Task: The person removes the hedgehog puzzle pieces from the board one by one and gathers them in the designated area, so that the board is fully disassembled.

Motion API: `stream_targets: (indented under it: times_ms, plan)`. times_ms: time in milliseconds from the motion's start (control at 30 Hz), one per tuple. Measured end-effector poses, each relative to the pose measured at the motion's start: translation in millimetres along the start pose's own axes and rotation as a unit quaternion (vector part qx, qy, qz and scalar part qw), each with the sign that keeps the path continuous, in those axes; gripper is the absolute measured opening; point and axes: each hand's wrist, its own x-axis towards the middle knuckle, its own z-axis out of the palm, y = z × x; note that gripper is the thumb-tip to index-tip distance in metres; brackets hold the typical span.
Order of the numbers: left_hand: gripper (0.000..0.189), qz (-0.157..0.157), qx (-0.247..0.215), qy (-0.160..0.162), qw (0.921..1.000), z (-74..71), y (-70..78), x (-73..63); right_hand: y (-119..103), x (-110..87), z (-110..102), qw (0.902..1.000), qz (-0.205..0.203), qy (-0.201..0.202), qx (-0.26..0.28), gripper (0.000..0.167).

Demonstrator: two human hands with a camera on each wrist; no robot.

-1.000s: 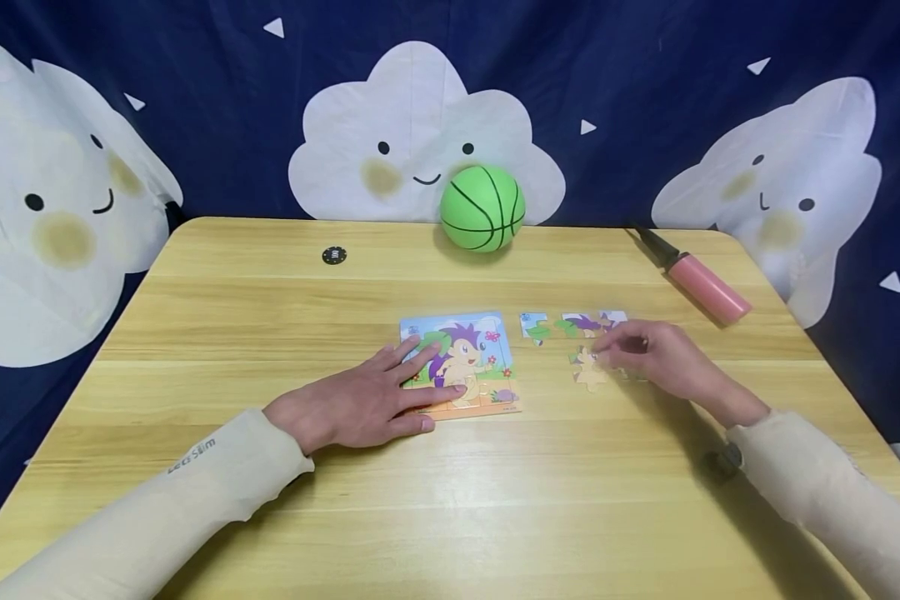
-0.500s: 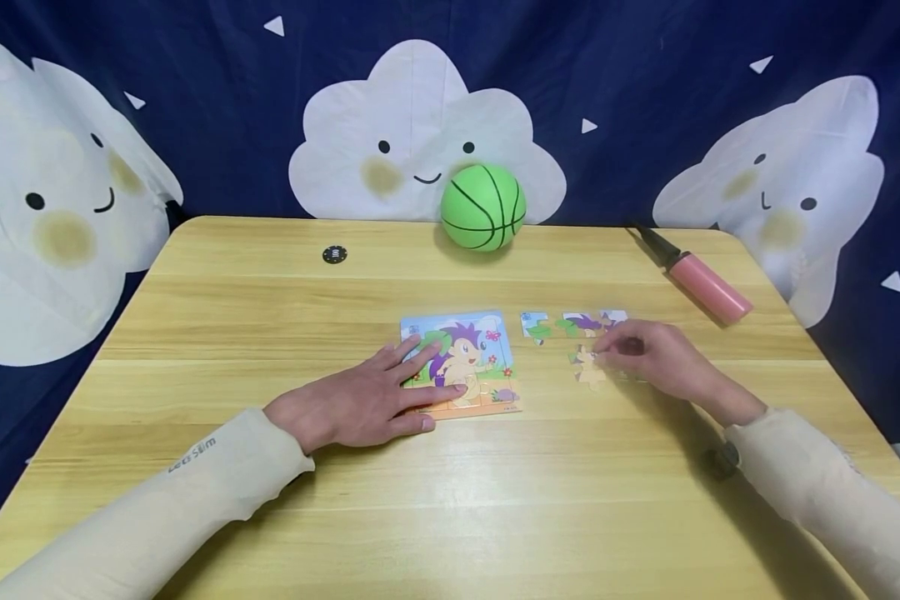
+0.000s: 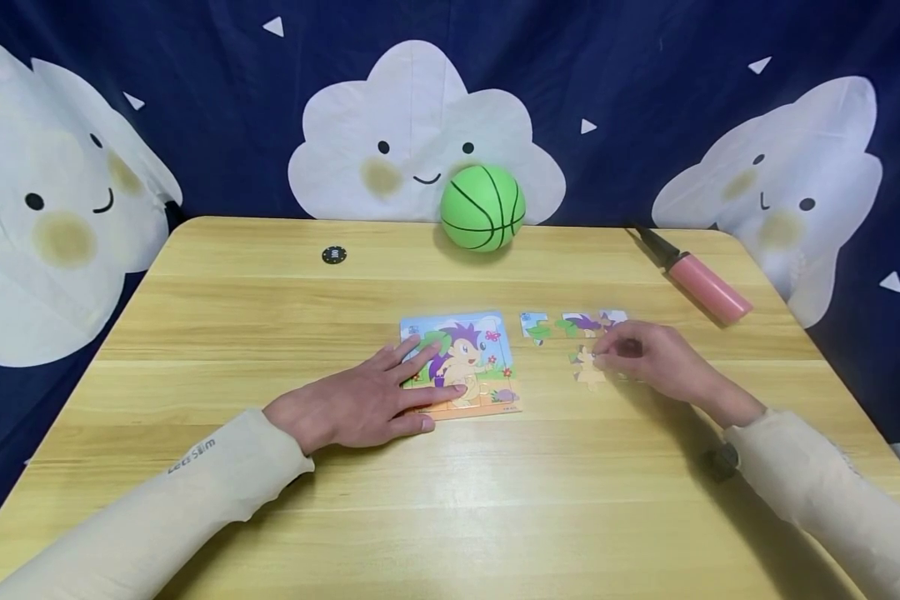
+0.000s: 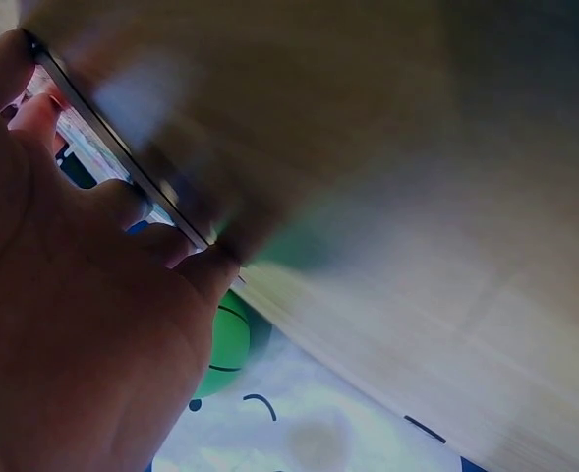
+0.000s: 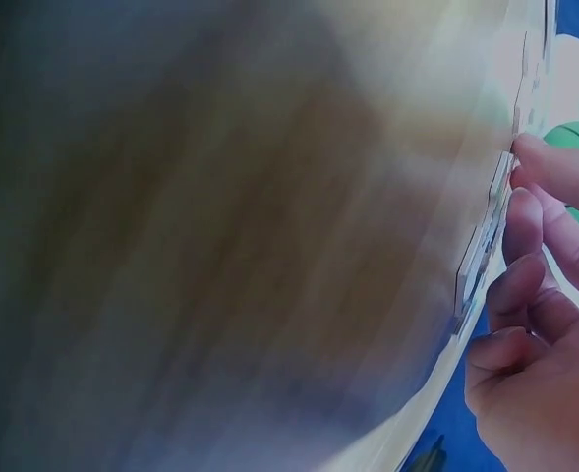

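Note:
My left hand (image 3: 356, 402) lies flat with spread fingers over the left part of a square hedgehog jigsaw puzzle (image 3: 495, 375). Its fingertips also show along the puzzle's edge in the left wrist view. To the right, my right hand (image 3: 663, 358) has curled fingers, thumb and index pinching the edge of a pale beige puzzle piece (image 3: 588, 373) at the tabletop. In the right wrist view, the thumb and index tips are right at a row of flat pieces (image 5: 476, 246). Part of the pieces is hidden behind the right hand.
A loose blue-and-green piece (image 3: 534, 325) and a purple-and-green piece (image 3: 581, 323) lie just right of the puzzle. Behind are a green ball (image 3: 483, 208), a black round chip (image 3: 334, 255) and a pink hand pump (image 3: 708, 287). A cloud-print curtain (image 3: 607, 50) stands past the table's back edge.

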Motion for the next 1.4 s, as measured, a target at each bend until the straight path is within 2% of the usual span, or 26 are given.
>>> stream_targets:
  times_ms: [233,467,633,767,933,1067,1167,1300,1400]
  plan:
    - [0.054,0.009,0.000,0.003,1.0000,0.6,-0.8,0.1,-4,1.2,-4,1.0000,0.008,0.001,0.003,0.013]
    - [0.054,0.020,-0.005,0.012,0.9997,3.0,-3.3,-0.8,-33,17.5,2,0.9988,0.010,-0.010,0.046,0.013]
    - [0.055,0.009,-0.002,0.017,0.9998,5.1,-7.9,-6.1,-66,35.8,19,0.9962,-0.004,-0.031,0.081,0.011]
    - [0.054,-0.005,0.000,0.020,0.9998,5.1,-12.7,-14.0,-96,49.6,36,0.9935,-0.023,-0.048,0.101,0.015]
    - [0.052,-0.014,0.000,0.023,0.9996,4.1,-14.7,-20.6,-126,63.4,58,0.9876,-0.026,-0.080,0.132,0.021]
    - [0.051,-0.015,-0.001,0.023,0.9996,5.4,-14.1,-22.6,-139,71.9,74,0.9857,-0.033,-0.108,0.125,0.031]
    - [0.051,-0.014,0.002,0.023,0.9996,6.3,-14.4,-23.6,-146,77.4,84,0.9872,-0.046,-0.111,0.104,0.035]
    - [0.051,-0.013,0.001,0.024,0.9996,6.6,-15.2,-24.3,-150,83.8,93,0.9882,-0.067,-0.107,0.087,0.029]
    - [0.052,-0.013,-0.003,0.020,0.9997,6.1,-15.4,-24.5,-153,87.5,96,0.9856,-0.091,-0.118,0.080,0.007]
